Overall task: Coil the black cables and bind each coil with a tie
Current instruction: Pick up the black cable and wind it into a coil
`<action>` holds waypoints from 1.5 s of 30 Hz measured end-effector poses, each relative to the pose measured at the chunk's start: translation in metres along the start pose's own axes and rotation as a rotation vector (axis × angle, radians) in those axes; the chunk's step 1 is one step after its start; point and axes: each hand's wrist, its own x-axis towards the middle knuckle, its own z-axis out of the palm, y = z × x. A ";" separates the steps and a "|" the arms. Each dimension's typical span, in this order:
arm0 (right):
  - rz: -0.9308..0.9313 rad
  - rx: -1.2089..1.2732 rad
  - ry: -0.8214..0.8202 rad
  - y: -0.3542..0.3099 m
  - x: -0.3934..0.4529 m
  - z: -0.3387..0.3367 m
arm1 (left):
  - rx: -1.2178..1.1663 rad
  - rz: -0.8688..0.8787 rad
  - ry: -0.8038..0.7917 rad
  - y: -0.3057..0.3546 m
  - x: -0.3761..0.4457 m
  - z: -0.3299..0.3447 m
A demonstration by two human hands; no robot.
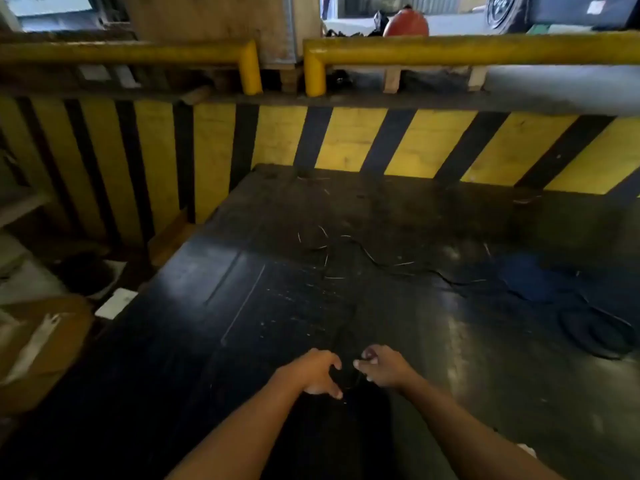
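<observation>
Black cable: one thin strand [346, 344] held between both hands
Left hand [317, 374]: fingers curled, grip unclear
Right hand [379, 368]: pinching it
Finished coils: one black coil [595, 332] at right
Loose ties: several pale ties [325, 254], uncountable

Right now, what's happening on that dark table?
A person is working a thin black cable between both hands at the near edge of the dark table. The left hand and right hand sit close together, fingers curled around it. More loose cable trails across the middle, and a finished-looking black coil lies at the right. Whether a tie is on yet is too dark to tell.
</observation>
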 end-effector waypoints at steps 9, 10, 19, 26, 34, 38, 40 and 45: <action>-0.112 0.441 0.168 -0.040 -0.014 -0.048 | -0.166 0.150 0.053 0.022 -0.006 -0.020; -0.145 0.432 0.230 -0.044 -0.020 -0.061 | -0.145 0.207 0.079 0.028 -0.011 -0.036; -0.572 0.365 0.249 -0.081 -0.069 -0.163 | -0.523 0.597 0.019 0.109 -0.090 -0.173; -0.658 0.066 0.485 -0.120 -0.083 -0.171 | -1.260 0.858 0.167 0.158 -0.102 -0.215; -0.625 0.111 0.304 -0.107 -0.103 -0.178 | -0.834 0.728 0.602 0.152 -0.099 -0.262; -0.696 -0.170 0.500 -0.126 -0.120 -0.231 | -0.159 0.441 0.493 0.131 -0.090 -0.262; -0.684 -0.298 0.595 -0.134 -0.123 -0.251 | 0.076 0.320 0.329 0.132 -0.092 -0.256; -0.653 -0.129 0.882 -0.143 -0.110 -0.261 | -0.429 0.386 -0.316 0.144 -0.107 -0.246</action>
